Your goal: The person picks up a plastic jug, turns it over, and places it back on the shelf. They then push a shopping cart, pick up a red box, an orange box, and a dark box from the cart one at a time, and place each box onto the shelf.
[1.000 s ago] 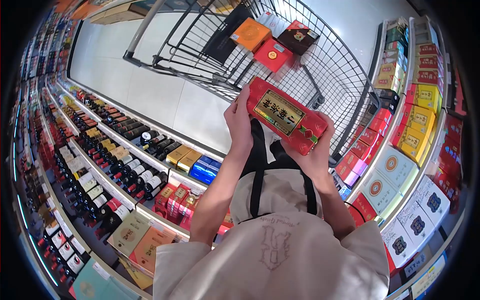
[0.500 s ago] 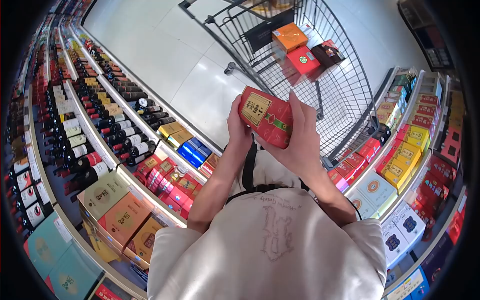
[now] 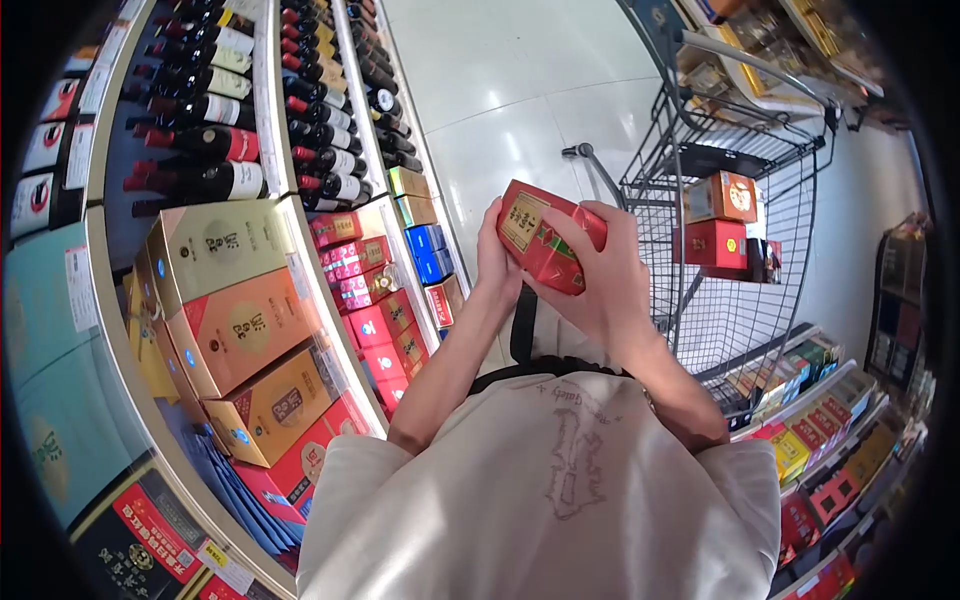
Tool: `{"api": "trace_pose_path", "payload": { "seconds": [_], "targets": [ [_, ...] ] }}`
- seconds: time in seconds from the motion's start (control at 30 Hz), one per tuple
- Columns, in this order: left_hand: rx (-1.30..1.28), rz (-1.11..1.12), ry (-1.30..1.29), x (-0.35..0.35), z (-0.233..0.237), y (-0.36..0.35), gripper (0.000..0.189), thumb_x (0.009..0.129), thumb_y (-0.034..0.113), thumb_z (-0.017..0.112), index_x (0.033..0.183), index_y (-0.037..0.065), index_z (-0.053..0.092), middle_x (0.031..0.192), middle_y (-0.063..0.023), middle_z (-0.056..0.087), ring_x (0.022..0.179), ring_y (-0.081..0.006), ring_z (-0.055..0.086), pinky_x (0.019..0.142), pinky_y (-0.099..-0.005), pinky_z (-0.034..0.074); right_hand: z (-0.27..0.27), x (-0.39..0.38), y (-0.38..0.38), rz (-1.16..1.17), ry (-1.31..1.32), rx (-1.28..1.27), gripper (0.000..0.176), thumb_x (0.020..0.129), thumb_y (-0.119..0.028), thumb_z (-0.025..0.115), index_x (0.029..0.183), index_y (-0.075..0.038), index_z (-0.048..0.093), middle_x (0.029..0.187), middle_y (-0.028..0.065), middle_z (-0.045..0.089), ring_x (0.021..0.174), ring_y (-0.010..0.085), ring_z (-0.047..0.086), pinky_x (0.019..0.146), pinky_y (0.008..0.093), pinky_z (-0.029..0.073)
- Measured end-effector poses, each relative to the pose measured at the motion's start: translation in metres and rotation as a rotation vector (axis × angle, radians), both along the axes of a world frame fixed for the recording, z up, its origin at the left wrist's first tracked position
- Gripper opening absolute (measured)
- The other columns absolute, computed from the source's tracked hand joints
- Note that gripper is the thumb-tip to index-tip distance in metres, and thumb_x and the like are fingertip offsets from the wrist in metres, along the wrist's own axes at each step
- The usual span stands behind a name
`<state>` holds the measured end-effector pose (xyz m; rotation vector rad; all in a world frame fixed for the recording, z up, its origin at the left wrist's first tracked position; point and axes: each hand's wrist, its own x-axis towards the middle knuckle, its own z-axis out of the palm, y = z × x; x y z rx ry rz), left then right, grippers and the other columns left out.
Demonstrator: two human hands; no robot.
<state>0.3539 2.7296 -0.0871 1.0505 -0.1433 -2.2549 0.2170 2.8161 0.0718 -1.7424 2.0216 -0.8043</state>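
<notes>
A red gift box (image 3: 552, 262) with a gold label and a green band is held in front of my chest, tilted. My left hand (image 3: 494, 250) grips its left side. My right hand (image 3: 606, 270) wraps round the right side, fingers lying across its upper face. Beyond the box, to the right, stands a black wire shopping cart (image 3: 735, 340). In it are an orange-brown box (image 3: 722, 197), a red box (image 3: 716, 245) and a dark box partly hidden behind them.
Left of me, shelves carry rows of wine bottles (image 3: 225, 140), large gold and orange boxes (image 3: 245, 330) and small red boxes (image 3: 380, 335). Blue boxes (image 3: 430, 253) line the shelf edge. More shelves with yellow and red boxes (image 3: 790, 450) stand at the right. Pale floor tiles (image 3: 490, 130) lie ahead.
My view has turned left, so the wine shelves look closer and the cart sits further right. The red gift box stays in both hands, and my right fingers have shifted over its face.
</notes>
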Motion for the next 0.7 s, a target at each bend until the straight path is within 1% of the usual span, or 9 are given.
{"api": "trace_pose_path", "payload": {
  "seconds": [0.07, 0.13, 0.17, 0.33, 0.47, 0.53, 0.57, 0.6, 0.7],
  "targets": [
    [-0.024, 0.064, -0.088, 0.020, 0.000, -0.010, 0.056, 0.108, 0.052, 0.040, 0.132, 0.007, 0.062, 0.126, -0.0153, 0.071, 0.116, -0.0302, 0.069, 0.103, -0.0489, 0.056, -0.004, 0.006, -0.024, 0.071, -0.009, -0.029, 0.074, 0.071, -0.025, 0.094, 0.138, -0.021, 0.062, 0.131, 0.0160, 0.052, 0.118, 0.0367, 0.060, 0.087, 0.0429, 0.060],
    [-0.156, 0.106, -0.143, 0.043, 0.001, -0.014, 0.051, 0.108, 0.055, 0.045, 0.135, 0.015, 0.061, 0.126, -0.0056, 0.068, 0.125, -0.0207, 0.060, 0.111, -0.0479, 0.043, -0.010, 0.009, -0.046, 0.185, -0.082, -0.117, 0.074, 0.068, -0.023, 0.095, 0.135, -0.019, 0.064, 0.129, 0.0160, 0.054, 0.116, 0.0369, 0.061, 0.089, 0.0441, 0.059],
    [-0.164, 0.137, -0.195, 0.053, 0.006, -0.016, 0.053, 0.108, 0.056, 0.045, 0.141, 0.017, 0.057, 0.133, -0.0059, 0.064, 0.129, -0.0208, 0.056, 0.112, -0.0498, 0.041, -0.011, 0.010, -0.056, 0.225, -0.100, -0.136, 0.075, 0.066, -0.020, 0.096, 0.134, -0.017, 0.064, 0.127, 0.0168, 0.055, 0.115, 0.0372, 0.061, 0.091, 0.0439, 0.058],
    [-0.125, 0.237, -0.175, 0.091, 0.043, -0.017, 0.054, 0.109, 0.052, 0.044, 0.147, 0.014, 0.052, 0.142, -0.0084, 0.059, 0.134, -0.0221, 0.052, 0.115, -0.0500, 0.039, -0.024, 0.004, -0.093, 0.469, -0.205, -0.177, 0.074, 0.064, -0.015, 0.096, 0.131, -0.012, 0.065, 0.127, 0.0186, 0.057, 0.114, 0.0374, 0.061, 0.094, 0.0433, 0.056],
    [-0.181, 0.263, -0.042, 0.117, 0.048, -0.014, 0.052, 0.111, 0.044, 0.044, 0.152, 0.012, 0.048, 0.151, -0.0104, 0.055, 0.139, -0.0225, 0.050, 0.115, -0.0516, 0.040, -0.027, -0.004, -0.109, 0.625, -0.263, -0.217, 0.077, 0.059, -0.015, 0.098, 0.128, -0.011, 0.065, 0.129, 0.0200, 0.057, 0.118, 0.0366, 0.061, 0.097, 0.0442, 0.054],
    [-0.242, 0.170, 0.107, 0.137, 0.035, -0.007, 0.057, 0.109, 0.042, 0.048, 0.156, 0.009, 0.044, 0.154, -0.0113, 0.053, 0.142, -0.0234, 0.049, 0.118, -0.0547, 0.038, -0.018, -0.007, -0.116, 0.656, -0.377, -0.191, 0.077, 0.057, -0.016, 0.098, 0.126, -0.011, 0.066, 0.129, 0.0203, 0.058, 0.118, 0.0361, 0.061, 0.098, 0.0444, 0.053],
    [-0.316, 0.133, 0.229, 0.146, 0.027, -0.004, 0.065, 0.108, 0.041, 0.051, 0.161, 0.006, 0.036, 0.156, -0.0124, 0.051, 0.144, -0.0239, 0.049, 0.120, -0.0539, 0.037, -0.014, -0.009, -0.121, 0.697, -0.417, -0.203, 0.077, 0.056, -0.016, 0.098, 0.125, -0.012, 0.066, 0.129, 0.0203, 0.059, 0.118, 0.0355, 0.061, 0.099, 0.0455, 0.052],
    [-0.321, 0.154, 0.229, 0.152, 0.030, -0.005, 0.065, 0.108, 0.041, 0.051, 0.161, 0.006, 0.036, 0.156, -0.0124, 0.051, 0.144, -0.0239, 0.049, 0.120, -0.0539, 0.037, -0.009, -0.010, -0.127, 0.718, -0.416, -0.201, 0.077, 0.056, -0.016, 0.098, 0.125, -0.012, 0.066, 0.129, 0.0203, 0.059, 0.118, 0.0355, 0.061, 0.099, 0.0455, 0.052],
    [-0.299, 0.049, 0.365, 0.149, 0.042, -0.010, 0.075, 0.108, 0.041, 0.053, 0.167, 0.009, 0.021, 0.160, -0.0118, 0.047, 0.144, -0.0233, 0.049, 0.117, -0.0443, 0.043, 0.006, -0.016, -0.137, 0.871, -0.434, -0.122, 0.084, 0.055, -0.017, 0.098, 0.132, -0.013, 0.064, 0.132, 0.0210, 0.058, 0.120, 0.0363, 0.061, 0.099, 0.0455, 0.052]
  ]
}}
